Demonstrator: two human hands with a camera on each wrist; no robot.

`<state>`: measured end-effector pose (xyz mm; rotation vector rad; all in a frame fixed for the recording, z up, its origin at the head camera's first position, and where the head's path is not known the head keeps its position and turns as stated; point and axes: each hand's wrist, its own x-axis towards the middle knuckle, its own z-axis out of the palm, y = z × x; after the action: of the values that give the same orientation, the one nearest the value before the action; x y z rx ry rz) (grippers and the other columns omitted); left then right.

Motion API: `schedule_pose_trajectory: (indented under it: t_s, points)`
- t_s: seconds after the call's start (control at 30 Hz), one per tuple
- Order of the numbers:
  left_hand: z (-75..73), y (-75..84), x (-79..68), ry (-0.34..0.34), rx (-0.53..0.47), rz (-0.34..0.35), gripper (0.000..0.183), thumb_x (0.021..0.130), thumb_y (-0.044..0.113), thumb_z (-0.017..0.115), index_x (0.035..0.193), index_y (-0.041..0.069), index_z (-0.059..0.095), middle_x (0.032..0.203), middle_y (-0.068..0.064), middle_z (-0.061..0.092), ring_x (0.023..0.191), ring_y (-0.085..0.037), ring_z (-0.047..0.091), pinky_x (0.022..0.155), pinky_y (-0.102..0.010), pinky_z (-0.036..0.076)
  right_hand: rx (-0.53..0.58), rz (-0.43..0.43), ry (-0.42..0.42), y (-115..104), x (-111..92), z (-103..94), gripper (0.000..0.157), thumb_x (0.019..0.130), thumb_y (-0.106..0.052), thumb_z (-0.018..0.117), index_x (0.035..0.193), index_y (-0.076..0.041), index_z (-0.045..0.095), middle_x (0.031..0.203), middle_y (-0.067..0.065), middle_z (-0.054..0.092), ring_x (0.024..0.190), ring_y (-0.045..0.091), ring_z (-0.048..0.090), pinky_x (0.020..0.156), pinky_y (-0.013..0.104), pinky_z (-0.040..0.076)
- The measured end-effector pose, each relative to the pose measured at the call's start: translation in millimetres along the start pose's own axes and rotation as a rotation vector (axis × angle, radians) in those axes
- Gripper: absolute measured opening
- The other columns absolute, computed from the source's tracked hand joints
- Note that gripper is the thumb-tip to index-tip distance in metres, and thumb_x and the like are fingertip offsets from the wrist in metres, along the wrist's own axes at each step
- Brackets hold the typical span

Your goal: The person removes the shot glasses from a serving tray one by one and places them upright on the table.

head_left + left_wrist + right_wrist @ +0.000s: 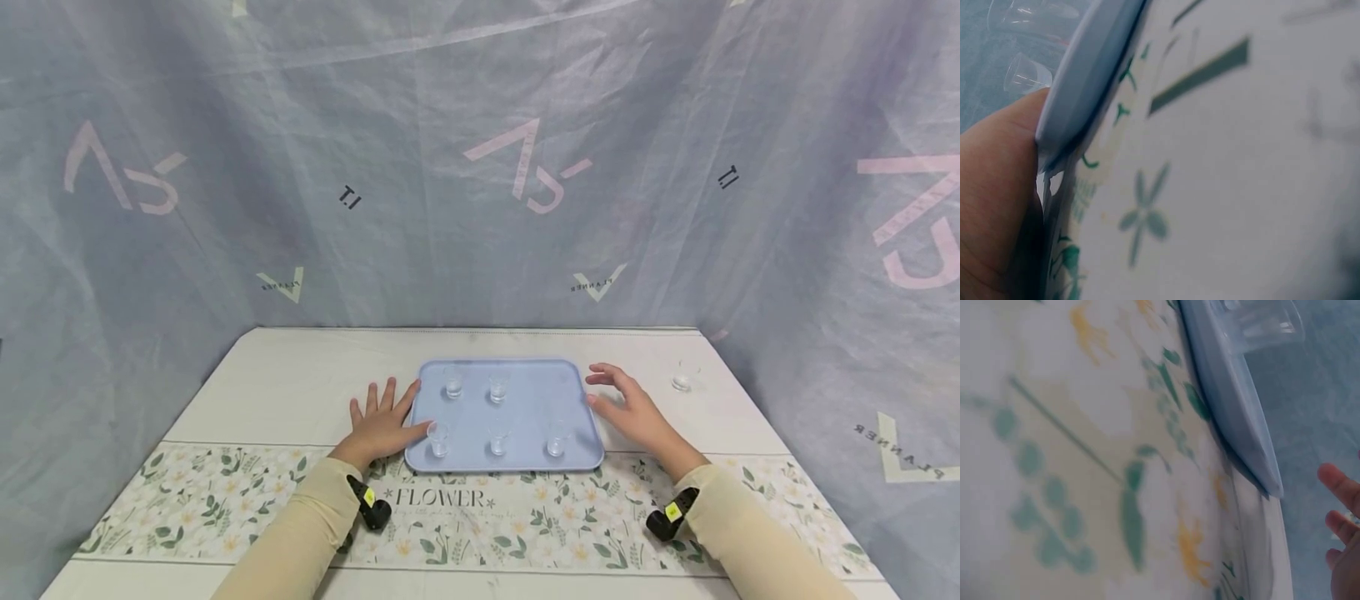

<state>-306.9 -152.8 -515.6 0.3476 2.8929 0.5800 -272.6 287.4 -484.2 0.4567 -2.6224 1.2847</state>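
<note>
A light blue tray (536, 417) lies on the table with several small clear cups on it, two in the back row and three along the front. My left hand (381, 429) rests spread at the tray's left side, with its thumb reaching over the rim toward the front-left cup (439, 440). In the left wrist view the thumb (997, 181) lies along the tray's edge, near a clear cup (1025, 76). Beside the tray's right edge is my right hand (636, 414), its fingers loosely bent and holding nothing. The right wrist view shows its fingertips (1342, 487) beyond the tray's corner.
Another clear cup (681, 382) stands off the tray at the back right, beyond my right hand. A floral tablecloth strip (480, 533) runs along the front. Grey printed curtains (450, 208) hang behind the table and on both sides.
</note>
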Motion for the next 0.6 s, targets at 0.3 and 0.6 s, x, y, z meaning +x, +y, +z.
schedule_pose_trajectory:
  t_s: [0.3,0.6]
  points:
    - [2.2,-3.4,2.4,-0.004,0.000,0.000,0.099,0.087,0.083,0.043,0.165,0.029,0.010,0.169,-0.017,-0.009,0.150,-0.046,-0.021,0.109,-0.070,-0.020,0.075,-0.002,-0.063,-10,-9,13.3,0.052,0.100,-0.014,0.065,0.146,-0.006,0.044,0.134,0.020,0.061,0.133,0.044,0.049,0.113,0.069,0.020]
    - [4.7,-6.5,5.8,-0.004,-0.002,-0.001,0.100,0.087,0.083,0.043,0.165,0.029,0.009,0.169,-0.016,-0.010,0.149,-0.045,-0.023,0.108,-0.070,-0.022,0.108,-0.036,-0.120,-11,-15,19.8,0.059,0.097,-0.017,0.069,0.148,-0.007,0.043,0.135,0.021,0.060,0.132,0.047,0.048,0.109,0.074,0.024]
